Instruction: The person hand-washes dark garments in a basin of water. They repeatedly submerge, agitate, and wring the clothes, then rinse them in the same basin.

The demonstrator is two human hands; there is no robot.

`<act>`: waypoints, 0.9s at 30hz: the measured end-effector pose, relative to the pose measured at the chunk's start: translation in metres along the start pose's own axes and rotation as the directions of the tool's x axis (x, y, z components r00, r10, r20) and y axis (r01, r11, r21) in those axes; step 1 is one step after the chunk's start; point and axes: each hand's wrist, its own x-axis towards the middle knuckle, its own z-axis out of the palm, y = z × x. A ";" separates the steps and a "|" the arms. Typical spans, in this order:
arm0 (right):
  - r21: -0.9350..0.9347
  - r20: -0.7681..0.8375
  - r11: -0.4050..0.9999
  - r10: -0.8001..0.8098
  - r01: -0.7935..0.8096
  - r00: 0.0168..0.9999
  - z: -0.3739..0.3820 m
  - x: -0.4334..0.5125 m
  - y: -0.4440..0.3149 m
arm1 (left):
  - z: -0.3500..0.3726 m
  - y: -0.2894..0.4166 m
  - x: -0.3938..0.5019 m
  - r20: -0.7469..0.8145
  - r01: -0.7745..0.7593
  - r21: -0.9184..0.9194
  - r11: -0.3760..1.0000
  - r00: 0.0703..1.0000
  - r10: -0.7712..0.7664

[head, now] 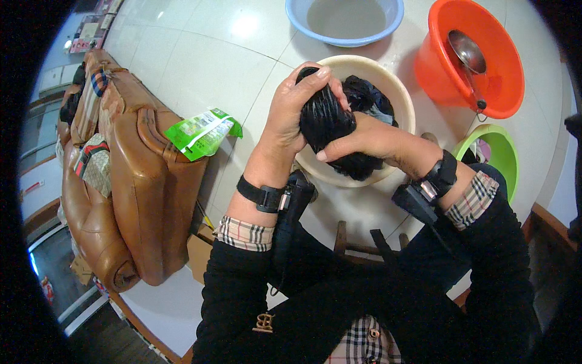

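Note:
Both hands grip a bunched, wet-looking black cloth (325, 113) above a cream plastic basin (404, 104). My left hand (293, 98) wraps around its upper end, thumb across the top. Lower down, my right hand (368, 136) closes on the same bundle, with the thumb pressed along its front. A loose end of the cloth hangs at the basin's near side. Inside the basin lie more dark garments (366, 98), with a grey-blue piece among them. My hands and the bundle hide the basin's left part.
A blue basin (293, 20) of cloudy water stands beyond. On the right are an orange bucket (423, 68) with a metal ladle (467, 52) and a green basin (509, 159) holding cloth. A green packet (204, 134) rests on the brown leather sofa's arm (141, 182) at left.

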 end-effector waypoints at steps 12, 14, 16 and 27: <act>-0.652 -0.337 0.726 -0.022 -0.217 0.941 0.011 0.035 0.038 | -0.007 -0.033 0.015 -0.339 0.089 0.484 0.871 0.936 0.092; -0.657 -0.370 0.698 0.031 -0.285 0.929 0.013 0.039 0.041 | -0.013 -0.042 0.019 -0.348 0.104 0.560 0.822 0.930 0.119; -0.677 -0.391 0.669 0.027 -0.307 0.920 0.015 0.041 0.045 | -0.019 -0.052 0.021 -0.329 0.086 0.691 0.718 0.921 0.207; -0.732 -0.436 0.573 0.023 -0.369 0.900 0.010 0.044 0.047 | -0.027 -0.072 0.037 -0.360 0.144 0.800 0.583 0.891 0.275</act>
